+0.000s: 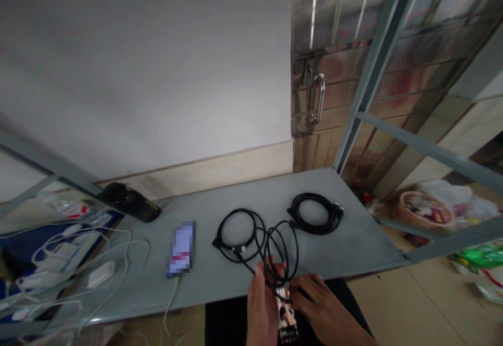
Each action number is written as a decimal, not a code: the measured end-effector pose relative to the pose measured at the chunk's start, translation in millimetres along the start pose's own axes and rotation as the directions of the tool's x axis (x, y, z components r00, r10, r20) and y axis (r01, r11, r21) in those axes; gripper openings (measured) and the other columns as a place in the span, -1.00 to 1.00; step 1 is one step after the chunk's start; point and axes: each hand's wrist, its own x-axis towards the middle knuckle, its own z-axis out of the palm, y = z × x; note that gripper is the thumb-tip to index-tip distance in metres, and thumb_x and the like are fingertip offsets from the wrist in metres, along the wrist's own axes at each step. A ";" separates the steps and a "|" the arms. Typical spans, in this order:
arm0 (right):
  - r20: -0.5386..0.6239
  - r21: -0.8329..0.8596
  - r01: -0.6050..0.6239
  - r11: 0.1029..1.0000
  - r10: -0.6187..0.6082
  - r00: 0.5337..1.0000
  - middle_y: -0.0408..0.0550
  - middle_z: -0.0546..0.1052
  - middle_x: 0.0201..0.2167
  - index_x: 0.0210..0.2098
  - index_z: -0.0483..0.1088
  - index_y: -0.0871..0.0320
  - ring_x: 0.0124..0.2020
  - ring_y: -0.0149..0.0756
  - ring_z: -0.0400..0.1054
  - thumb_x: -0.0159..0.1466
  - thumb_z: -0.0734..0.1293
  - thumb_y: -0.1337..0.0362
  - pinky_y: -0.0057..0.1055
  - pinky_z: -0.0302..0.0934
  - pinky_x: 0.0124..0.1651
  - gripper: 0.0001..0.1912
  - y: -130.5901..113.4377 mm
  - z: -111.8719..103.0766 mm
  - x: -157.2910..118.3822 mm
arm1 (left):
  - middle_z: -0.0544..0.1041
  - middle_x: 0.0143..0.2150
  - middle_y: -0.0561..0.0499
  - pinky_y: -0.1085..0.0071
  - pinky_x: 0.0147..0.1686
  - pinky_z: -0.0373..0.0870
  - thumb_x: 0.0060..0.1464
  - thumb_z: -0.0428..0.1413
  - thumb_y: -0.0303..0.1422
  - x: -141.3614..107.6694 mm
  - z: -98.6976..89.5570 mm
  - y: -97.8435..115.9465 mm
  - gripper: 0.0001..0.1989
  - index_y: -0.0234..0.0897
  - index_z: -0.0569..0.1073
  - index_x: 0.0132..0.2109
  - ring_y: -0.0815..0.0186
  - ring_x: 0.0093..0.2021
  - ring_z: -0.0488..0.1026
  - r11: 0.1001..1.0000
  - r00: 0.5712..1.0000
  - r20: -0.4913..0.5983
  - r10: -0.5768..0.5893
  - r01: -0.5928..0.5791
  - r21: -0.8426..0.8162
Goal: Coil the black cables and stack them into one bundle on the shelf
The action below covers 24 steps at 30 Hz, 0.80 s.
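Observation:
My left hand [262, 296] is at the table's front edge, its fingers closed on loose loops of black cable [296, 254]. Just right of it, my right hand [314, 296] has its fingers bent against the lower part of the same loops. Between the hands, below the loops, shows a small printed item [286, 317] with a black lower end; what holds it is hard to make out. One coil of black cable [223, 220] lies left of the held loops and partly overlaps them. Another, thicker black coil [308, 228] lies at the right on the grey table [353, 241].
A phone [181, 249] with a white cable lies left of the coils. Farther left are a black bottle-like object [129, 202], a white adapter [101, 274] and tangled white cords. Grey metal posts [369, 74] frame the table. A pink basket [424, 210] stands on the floor at right.

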 end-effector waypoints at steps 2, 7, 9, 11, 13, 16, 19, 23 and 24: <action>-0.057 -0.017 0.017 1.000 -0.017 0.998 -0.11 0.59 -0.06 -0.03 0.51 0.03 -0.07 -0.19 0.49 0.44 0.35 0.50 -0.24 0.41 0.07 -0.75 -0.8 -1.3 2.6 | 0.57 -0.28 -0.03 0.28 -0.10 0.55 0.01 0.48 0.20 -5.8 12.9 8.6 -0.37 -0.22 0.69 -0.02 0.21 -0.23 0.54 0.998 0.999 -0.005 0.042 -0.042 -0.046; -0.178 -0.062 -0.004 0.998 -0.007 0.984 -0.07 0.58 -0.15 -0.03 0.50 0.05 -0.08 -0.17 0.48 0.53 0.28 0.44 -0.09 0.41 0.20 -0.80 -8.3 -18.5 15.3 | 0.08 -0.49 0.24 0.47 -0.44 0.24 0.07 0.53 0.04 -18.3 39.0 43.4 -0.45 -0.28 0.68 -0.01 0.47 -0.51 0.07 0.996 0.997 0.074 0.016 -0.009 -0.090; -0.233 -0.076 -0.037 0.996 0.019 0.972 0.01 0.59 -0.06 0.08 0.50 0.05 0.00 -0.13 0.50 0.55 0.24 0.43 -0.06 0.44 0.21 -0.74 -9.9 -24.5 18.0 | -0.05 -0.49 0.28 0.49 -0.50 0.14 0.10 0.51 0.04 -12.9 37.4 64.1 -0.47 -0.29 0.66 -0.02 0.49 -0.53 -0.08 0.991 0.995 0.095 0.036 -0.024 -0.129; -0.280 -0.078 -0.089 0.993 0.064 0.958 0.10 0.57 0.11 0.23 0.46 0.05 0.14 -0.07 0.50 0.56 0.22 0.39 -0.06 0.48 0.20 -0.67 -7.9 -26.6 17.4 | -0.12 -0.47 0.29 0.51 -0.53 0.09 0.15 0.49 0.00 2.1 27.6 85.6 -0.50 -0.28 0.64 0.02 0.49 -0.53 -0.16 0.982 0.994 0.061 0.086 -0.075 -0.172; -0.305 -0.059 -0.139 0.988 0.115 0.945 0.15 0.53 0.22 0.33 0.39 0.03 0.24 -0.02 0.48 0.58 0.24 0.33 -0.04 0.52 0.21 -0.62 -1.8 -24.4 13.3 | -0.08 -0.46 0.28 0.53 -0.54 0.08 0.19 0.48 -0.06 25.7 12.0 102.7 -0.52 -0.27 0.62 0.07 0.50 -0.53 -0.16 0.963 0.985 0.013 0.173 -0.167 -0.210; -0.290 -0.036 -0.180 0.983 0.162 0.943 0.13 0.53 0.24 0.35 0.37 0.00 0.27 -0.01 0.49 0.59 0.24 0.29 0.00 0.55 0.23 -0.62 13.1 -16.5 1.4 | -0.04 -0.48 0.30 0.53 -0.53 0.13 0.19 0.48 -0.07 66.0 -17.5 112.8 -0.51 -0.32 0.60 0.07 0.52 -0.55 -0.12 0.966 0.975 -0.006 0.220 -0.219 -0.135; -0.265 -0.062 -0.189 0.980 0.166 0.950 0.07 0.56 0.21 0.27 0.42 -0.04 0.23 -0.03 0.53 0.59 0.23 0.30 0.00 0.57 0.20 -0.68 30.4 -8.7 -15.9 | 0.15 -0.49 0.28 0.50 -0.50 0.23 0.04 0.54 -0.01 94.4 -49.8 107.5 -0.43 -0.30 0.55 -0.03 0.51 -0.55 0.09 0.975 0.974 -0.057 0.221 -0.220 0.016; -0.294 -0.096 -0.225 0.970 0.188 0.937 0.04 0.58 0.18 0.21 0.47 -0.04 0.19 -0.06 0.57 0.59 0.26 0.25 -0.08 0.59 0.16 -0.73 50.5 -1.4 -44.1 | 0.52 -0.29 0.03 0.24 -0.26 0.56 0.07 0.42 0.18 106.3 -88.9 92.7 -0.39 -0.23 0.52 -0.06 0.21 -0.31 0.54 0.821 0.893 -0.114 0.435 -0.342 0.458; -0.306 -0.102 -0.238 0.966 0.197 0.931 0.04 0.58 0.17 0.21 0.47 -0.04 0.18 -0.07 0.57 0.59 0.26 0.22 -0.09 0.58 0.16 -0.74 54.8 -0.1 -50.6 | 0.58 -0.18 -0.06 0.12 -0.12 0.62 0.12 0.36 0.23 107.3 -97.0 88.6 -0.35 -0.24 0.53 0.02 0.09 -0.18 0.61 0.706 0.849 -0.104 0.518 -0.356 0.613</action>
